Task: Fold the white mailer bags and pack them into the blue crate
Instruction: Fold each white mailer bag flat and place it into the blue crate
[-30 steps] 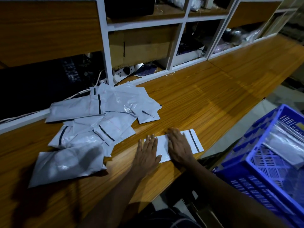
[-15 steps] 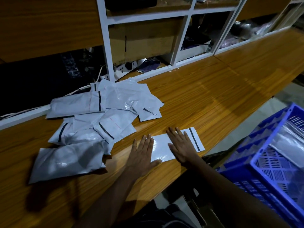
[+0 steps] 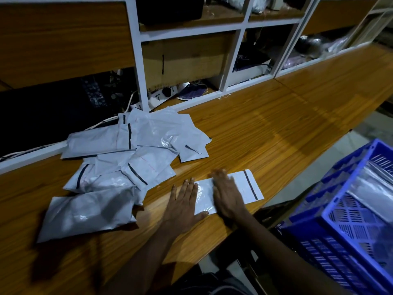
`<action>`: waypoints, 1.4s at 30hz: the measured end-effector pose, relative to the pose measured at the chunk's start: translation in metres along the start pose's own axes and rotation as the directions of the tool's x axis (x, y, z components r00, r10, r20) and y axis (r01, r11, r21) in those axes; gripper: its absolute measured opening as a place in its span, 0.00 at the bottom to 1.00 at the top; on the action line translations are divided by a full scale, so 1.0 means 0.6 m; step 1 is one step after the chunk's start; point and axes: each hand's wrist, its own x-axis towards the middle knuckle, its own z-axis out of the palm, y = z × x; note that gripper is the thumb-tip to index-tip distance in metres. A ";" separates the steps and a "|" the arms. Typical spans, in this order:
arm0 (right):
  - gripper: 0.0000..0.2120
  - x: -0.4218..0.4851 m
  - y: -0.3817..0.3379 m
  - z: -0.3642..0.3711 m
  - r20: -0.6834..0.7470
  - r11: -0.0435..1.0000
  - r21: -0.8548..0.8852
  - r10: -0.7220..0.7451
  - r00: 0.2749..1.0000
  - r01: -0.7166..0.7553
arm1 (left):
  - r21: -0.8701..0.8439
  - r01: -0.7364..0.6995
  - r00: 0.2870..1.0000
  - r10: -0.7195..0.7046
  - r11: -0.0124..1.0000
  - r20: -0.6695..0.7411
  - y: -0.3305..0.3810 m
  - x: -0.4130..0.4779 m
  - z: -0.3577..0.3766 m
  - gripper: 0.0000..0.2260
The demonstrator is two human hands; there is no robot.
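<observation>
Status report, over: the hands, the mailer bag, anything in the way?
Left hand and right hand open, pressing flat on one white mailer bag on wooden counter. Way to blue crate unobstructed.

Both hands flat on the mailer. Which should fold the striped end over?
Right, probably: right hand sits beside the striped end of the mailer bag; left hand presses the other end and can pin it.

Pretty dim in here, the only real light is a soft sheen on the long wooden counter (image 3: 276,128), glossy orange-brown grain running off to the right. Along the counter's back edge stands a white-framed shelf unit (image 3: 140,67) with a brown wood panel (image 3: 63,39) at its left end, a cardboard box (image 3: 185,58) in one cubby and a white power strip (image 3: 162,93) just below that box. Past the counter's front edge there's pale grey floor (image 3: 370,126)
</observation>
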 end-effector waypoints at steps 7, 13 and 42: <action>0.31 0.000 0.041 0.013 0.133 0.975 -0.199 -0.074 0.988 0.100 | 0.005 0.005 1.000 -0.005 1.000 -0.015 0.003 -0.001 0.000 0.43; 0.38 0.008 0.130 -0.037 0.126 0.960 -0.235 0.183 0.975 -0.150 | 0.043 0.000 0.999 0.002 0.999 -0.040 0.003 -0.002 -0.002 0.43; 0.34 0.001 0.099 -0.023 0.066 0.931 -0.256 0.287 0.956 -0.262 | -0.017 0.085 0.991 -0.086 0.996 -0.106 0.052 0.057 -0.004 0.31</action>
